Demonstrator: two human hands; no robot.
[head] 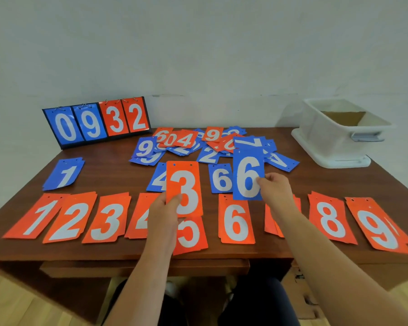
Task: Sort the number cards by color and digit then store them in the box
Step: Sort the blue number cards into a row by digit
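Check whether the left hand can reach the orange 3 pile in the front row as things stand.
Probably yes. The left hand, gripping an orange 3 card, is just right of the orange 3 pile; only the flat orange 4 pile lies between, and nothing covers the 3 pile.

Brown wooden table point(108, 170). Lower frame: row of orange card stacks point(236, 222), 1 to 9 left to right (seventh digit hidden). Middle band: blue 1 stack point(64, 174) at left, blue 4 stack point(158, 178) and blue 6 stack point(220, 178) at centre. Upper centre: mixed heap of loose cards point(198, 144). Upper left: flip scoreboard point(97, 123) reading 0932. Upper right: white box point(335, 135) on its lid point(339, 161).
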